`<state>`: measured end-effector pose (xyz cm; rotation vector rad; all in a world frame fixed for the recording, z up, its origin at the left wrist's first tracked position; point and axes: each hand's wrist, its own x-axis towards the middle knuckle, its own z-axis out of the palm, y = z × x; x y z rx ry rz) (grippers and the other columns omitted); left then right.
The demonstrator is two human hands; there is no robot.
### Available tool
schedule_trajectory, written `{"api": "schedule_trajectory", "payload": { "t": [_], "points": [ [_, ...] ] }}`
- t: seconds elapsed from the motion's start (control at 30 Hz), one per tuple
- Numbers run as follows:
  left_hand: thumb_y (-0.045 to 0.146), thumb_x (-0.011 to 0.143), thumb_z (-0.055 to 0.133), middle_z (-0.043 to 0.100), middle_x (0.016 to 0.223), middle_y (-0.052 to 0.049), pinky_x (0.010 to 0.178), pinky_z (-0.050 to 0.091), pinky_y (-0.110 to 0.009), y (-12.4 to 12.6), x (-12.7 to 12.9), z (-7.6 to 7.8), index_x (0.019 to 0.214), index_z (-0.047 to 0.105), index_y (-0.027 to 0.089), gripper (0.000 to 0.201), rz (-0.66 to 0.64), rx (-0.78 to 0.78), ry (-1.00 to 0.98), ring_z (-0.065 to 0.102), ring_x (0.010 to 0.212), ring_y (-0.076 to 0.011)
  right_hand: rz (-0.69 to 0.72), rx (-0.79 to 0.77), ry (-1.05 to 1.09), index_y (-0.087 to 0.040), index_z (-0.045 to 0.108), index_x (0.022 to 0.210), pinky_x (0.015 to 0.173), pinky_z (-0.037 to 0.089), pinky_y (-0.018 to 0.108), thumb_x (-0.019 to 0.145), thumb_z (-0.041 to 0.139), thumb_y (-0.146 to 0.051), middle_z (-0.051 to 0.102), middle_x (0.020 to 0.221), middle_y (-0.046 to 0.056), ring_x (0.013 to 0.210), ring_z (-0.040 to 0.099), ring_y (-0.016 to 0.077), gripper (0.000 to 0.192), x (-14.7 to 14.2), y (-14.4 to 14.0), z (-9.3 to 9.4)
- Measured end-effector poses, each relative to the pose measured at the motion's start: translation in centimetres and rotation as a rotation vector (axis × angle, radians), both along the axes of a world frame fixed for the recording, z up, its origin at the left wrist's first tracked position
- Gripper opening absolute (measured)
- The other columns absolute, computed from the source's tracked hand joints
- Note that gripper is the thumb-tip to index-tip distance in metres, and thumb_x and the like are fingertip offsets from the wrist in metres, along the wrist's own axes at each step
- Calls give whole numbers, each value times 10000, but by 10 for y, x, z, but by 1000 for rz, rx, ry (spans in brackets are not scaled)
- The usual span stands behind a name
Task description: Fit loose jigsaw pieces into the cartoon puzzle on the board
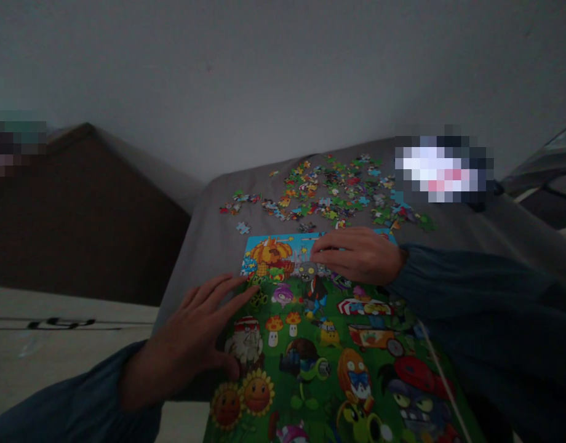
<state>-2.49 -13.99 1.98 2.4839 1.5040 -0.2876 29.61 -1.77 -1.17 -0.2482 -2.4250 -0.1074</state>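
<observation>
A large cartoon picture board [283, 351], with sunflowers, mushrooms and zombie figures on green, lies in front of me under a blue top strip. My left hand [195, 332] rests along the board's left edge, fingers stretched out and apart, holding nothing. Over the upper right part of the board is my right hand [357, 253], its fingers pressed together and pointing left, the tips touching the picture near a grey zombie [306, 271]. Whatever may be under those fingertips is hidden. Beyond the board, many loose jigsaw pieces [331, 209] lie scattered in a heap.
The pieces lie on a grey cloth surface [181, 258] that meets a pale wall [264, 86]. One light blue jigsaw piece [243, 228] sits apart at the left. A blurred-out bright object [430, 166] stands at the back right. Dark brown furniture [80, 215] is at the left.
</observation>
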Motion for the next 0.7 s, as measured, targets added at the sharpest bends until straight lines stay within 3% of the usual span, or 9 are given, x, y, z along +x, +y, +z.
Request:
{"api": "schedule_trajectory", "payload": {
  "t": [0.23, 0.3, 0.37, 0.5, 0.6, 0.7],
  "points": [
    [521, 536, 871, 219, 1595, -92, 1097, 301, -570, 11, 11, 4, 1525, 63, 387, 1284, -61, -70, 61, 209, 1436, -386, 0, -11, 25, -154, 652, 973, 659, 518, 275, 926, 504, -131, 715, 942, 57, 787, 645, 143, 157, -1, 0, -2],
    [549, 577, 842, 172, 1608, -84, 1094, 308, -580, 17, 9, 7, 1524, 61, 395, 1237, -84, -57, 13, 192, 1439, -395, -4, -16, 34, -153, 651, 965, 645, 512, 278, 919, 515, -135, 714, 937, 57, 772, 641, 145, 144, -1, 0, -3],
    [582, 715, 736, 171, 1608, -63, 1097, 321, -568, 27, 9, 13, 1521, 120, 399, 1031, -94, 15, -88, 204, 1438, -380, -7, -26, 31, -153, 649, 963, 634, 508, 278, 915, 520, -135, 713, 932, 54, 757, 636, 144, 139, -2, 0, -3],
    [471, 970, 436, 354, 1522, -40, 1127, 311, -486, 64, 14, 22, 1445, 359, 338, 499, -28, 277, -324, 318, 1399, -268, -16, -39, 27, -160, 653, 965, 643, 513, 275, 910, 518, -130, 717, 941, 47, 766, 641, 145, 148, -2, 0, -3],
    [438, 971, 431, 511, 1401, -64, 1118, 319, -455, 107, 17, 20, 1347, 498, 251, 425, -16, 415, -382, 421, 1325, -239, -15, -48, 41, -156, 659, 964, 663, 523, 271, 914, 516, -139, 718, 941, 54, 788, 649, 145, 152, -1, 1, -4],
    [405, 930, 466, 612, 1296, -75, 1092, 336, -461, 153, 14, 11, 1262, 584, 212, 402, 29, 403, -333, 503, 1245, -254, -19, -45, 44, -150, 666, 965, 681, 528, 264, 918, 520, -146, 715, 932, 62, 800, 653, 138, 153, 0, 2, -4]
  ]
}}
